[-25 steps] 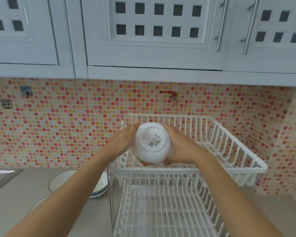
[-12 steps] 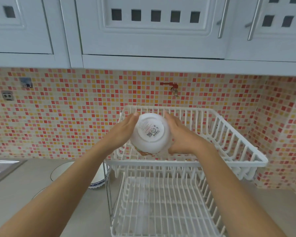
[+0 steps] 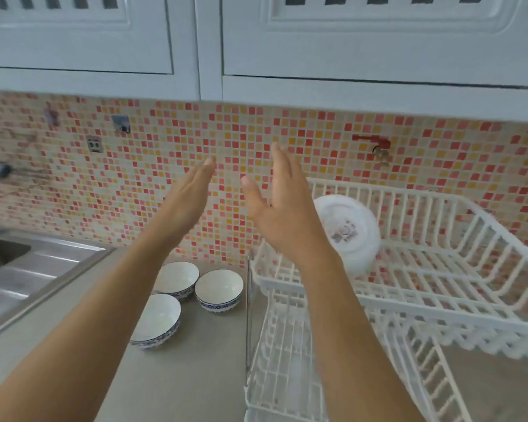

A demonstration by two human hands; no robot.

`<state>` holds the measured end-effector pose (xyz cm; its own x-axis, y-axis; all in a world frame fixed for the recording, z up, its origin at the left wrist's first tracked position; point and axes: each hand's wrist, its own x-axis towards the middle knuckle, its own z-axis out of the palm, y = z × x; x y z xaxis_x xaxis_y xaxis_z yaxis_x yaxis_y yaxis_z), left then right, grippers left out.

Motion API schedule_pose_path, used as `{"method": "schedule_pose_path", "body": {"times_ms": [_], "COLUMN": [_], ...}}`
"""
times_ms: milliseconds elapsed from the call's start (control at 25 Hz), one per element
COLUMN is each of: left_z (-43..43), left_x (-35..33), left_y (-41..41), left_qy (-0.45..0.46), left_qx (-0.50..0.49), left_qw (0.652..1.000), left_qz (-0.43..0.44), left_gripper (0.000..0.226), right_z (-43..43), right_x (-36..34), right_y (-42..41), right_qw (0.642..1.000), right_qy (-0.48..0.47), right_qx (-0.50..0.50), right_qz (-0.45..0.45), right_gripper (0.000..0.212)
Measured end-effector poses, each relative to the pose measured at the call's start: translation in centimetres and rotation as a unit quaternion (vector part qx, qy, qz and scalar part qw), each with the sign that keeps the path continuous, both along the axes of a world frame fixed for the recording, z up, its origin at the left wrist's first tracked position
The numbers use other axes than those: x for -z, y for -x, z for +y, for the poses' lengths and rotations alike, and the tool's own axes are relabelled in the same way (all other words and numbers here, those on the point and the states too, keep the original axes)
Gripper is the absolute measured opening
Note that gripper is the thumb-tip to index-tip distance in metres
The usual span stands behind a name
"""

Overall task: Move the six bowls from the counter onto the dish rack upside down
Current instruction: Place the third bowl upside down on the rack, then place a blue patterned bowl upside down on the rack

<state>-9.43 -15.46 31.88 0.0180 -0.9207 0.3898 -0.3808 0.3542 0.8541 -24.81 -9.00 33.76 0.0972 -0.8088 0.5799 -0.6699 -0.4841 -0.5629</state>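
Nearest us, three upright bowls sit on the grey counter (image 3: 177,382) below the raised fingers: the front bowl (image 3: 159,319), the back-left bowl (image 3: 177,278) touching it, and the right-hand bowl (image 3: 219,289) just beside the dish rack (image 3: 439,303). Up above them both hands are empty and open, the left hand (image 3: 185,205) with fingers straight and held together, the right hand (image 3: 282,208) with fingers extended and its thumb (image 3: 252,190) set apart, palms facing each other with a gap between. Just right of the right hand and behind it, one white bowl (image 3: 352,236) rests upside down, tilted, in the rack's upper tier, with the mosaic tile wall (image 3: 165,184) beyond the fingertips.
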Motion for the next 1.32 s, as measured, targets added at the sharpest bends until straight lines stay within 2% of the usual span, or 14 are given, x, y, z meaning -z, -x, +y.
{"method": "schedule_pose_path", "body": {"times_ms": [80, 200, 400, 480, 560, 760, 800, 880, 1040, 1200, 1320], "left_z": [-1.1, -3.0, -5.7, -6.8, -7.8, -9.2, -9.5, -9.8, -9.6, -8.0, -8.1], "left_x": [1.0, 3.4, 12.2, 16.8, 21.5, 30.1, 31.2, 32.6, 33.2, 30.3, 25.5], "left_y": [-4.5, -11.1, -19.4, -21.3, -22.9, -24.6, -24.6, -24.6, -24.7, -24.5, -23.9], "left_qy": [-0.021, -0.064, -0.179, -0.241, -0.301, -0.37, -0.377, -0.391, -0.409, -0.36, -0.274], "left_qx": [-0.039, -0.099, -0.121, -0.112, -0.105, -0.084, -0.085, -0.093, -0.108, -0.119, -0.093], "left_qw": [0.999, 0.993, 0.965, 0.942, 0.911, 0.875, 0.872, 0.869, 0.883, 0.916, 0.954], "left_qz": [0.003, -0.025, -0.151, -0.206, -0.264, -0.3, -0.301, -0.29, -0.206, -0.131, -0.076], "left_gripper": [0.064, 0.06, 0.049, 0.047, 0.054, 0.046, 0.044, 0.04, 0.043, 0.036, 0.061], "right_z": [-1.4, -4.3, -10.7, -12.3, -13.1, -13.3, -13.3, -13.7, -13.8, -12.7, -12.4], "right_x": [1.4, 4.9, 16.0, 21.2, 26.0, 34.0, 34.9, 35.8, 36.5, 35.1, 29.7], "right_y": [-5.7, -13.1, -20.8, -22.5, -23.7, -24.5, -24.5, -24.6, -25.0, -24.6, -23.5], "right_qw": [0.998, 0.997, 0.983, 0.967, 0.946, 0.882, 0.868, 0.853, 0.828, 0.821, 0.857], "right_qy": [-0.007, -0.027, -0.172, -0.242, -0.306, -0.448, -0.472, -0.495, -0.515, -0.489, -0.405], "right_qx": [-0.04, -0.038, 0.036, 0.067, 0.1, 0.142, 0.145, 0.135, 0.128, 0.1, 0.085], "right_qz": [-0.044, -0.069, -0.051, -0.038, -0.029, -0.043, -0.051, -0.092, -0.178, -0.276, -0.306], "right_gripper": [0.067, 0.066, 0.071, 0.074, 0.078, 0.08, 0.075, 0.051, 0.02, 0.023, 0.033]}}
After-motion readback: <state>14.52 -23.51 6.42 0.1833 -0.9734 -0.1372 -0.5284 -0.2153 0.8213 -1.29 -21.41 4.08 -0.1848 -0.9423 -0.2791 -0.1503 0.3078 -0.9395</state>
